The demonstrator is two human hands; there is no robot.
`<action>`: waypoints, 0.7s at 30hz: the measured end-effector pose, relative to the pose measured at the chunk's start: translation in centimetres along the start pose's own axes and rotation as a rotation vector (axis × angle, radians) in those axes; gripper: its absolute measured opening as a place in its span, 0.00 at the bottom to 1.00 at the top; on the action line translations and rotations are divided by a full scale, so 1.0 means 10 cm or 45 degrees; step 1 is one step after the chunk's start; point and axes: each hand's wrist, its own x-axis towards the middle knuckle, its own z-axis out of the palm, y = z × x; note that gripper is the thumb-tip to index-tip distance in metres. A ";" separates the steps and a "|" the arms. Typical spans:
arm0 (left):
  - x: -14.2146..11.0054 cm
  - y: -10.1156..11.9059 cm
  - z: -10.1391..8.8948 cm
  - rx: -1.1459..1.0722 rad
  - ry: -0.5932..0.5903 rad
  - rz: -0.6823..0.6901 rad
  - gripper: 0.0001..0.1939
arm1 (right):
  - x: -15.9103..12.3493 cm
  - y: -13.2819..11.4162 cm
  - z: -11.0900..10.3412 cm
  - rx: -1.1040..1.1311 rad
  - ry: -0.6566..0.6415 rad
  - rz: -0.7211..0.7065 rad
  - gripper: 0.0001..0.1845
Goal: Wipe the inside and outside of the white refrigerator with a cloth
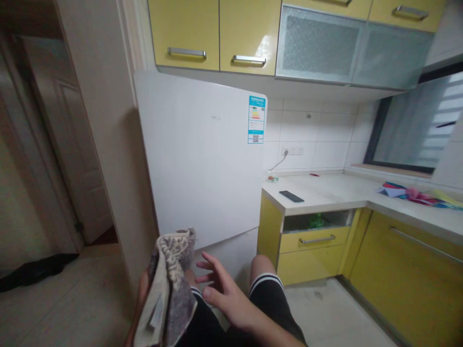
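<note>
My left hand (pixel 142 289) is at the lower left, mostly hidden behind a folded fuzzy cloth (pixel 177 279) that it holds up. The cloth is grey and beige with a patterned, gathered edge, and a small white label shows on its pale side. My right hand (pixel 226 291) is just to the right of the cloth, apart from it, fingers spread and nothing in them. Both hands are above my lap, in front of a white refrigerator (pixel 202 164).
Yellow cabinets (pixel 184 29) hang above the refrigerator. On the white counter (pixel 325 193) at the right lie a phone (pixel 291 196) and a pile of colourful cloth or bags (pixel 415 193). A plugged cord runs along the wall. A black item (pixel 39 270) lies on the floor at the left.
</note>
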 end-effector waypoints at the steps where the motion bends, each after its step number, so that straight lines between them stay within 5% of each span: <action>1: -0.04 0.02 0.08 0.002 -0.001 0.003 0.30 | 0.03 0.05 0.00 0.069 0.034 0.046 0.60; 5: -0.18 0.29 0.44 0.081 0.071 0.169 0.43 | 0.09 0.15 -0.07 0.143 0.212 0.083 0.56; 11: -0.20 0.61 0.71 0.207 0.186 0.302 0.38 | -0.05 -0.08 -0.29 0.095 0.326 -0.051 0.53; 16: -0.12 0.59 0.81 0.150 0.125 0.153 0.42 | 0.01 -0.20 -0.33 -0.157 0.333 -0.175 0.54; 21: 0.02 0.49 0.87 -0.073 -0.057 -0.112 0.46 | 0.21 -0.14 -0.57 -0.277 0.706 -0.211 0.32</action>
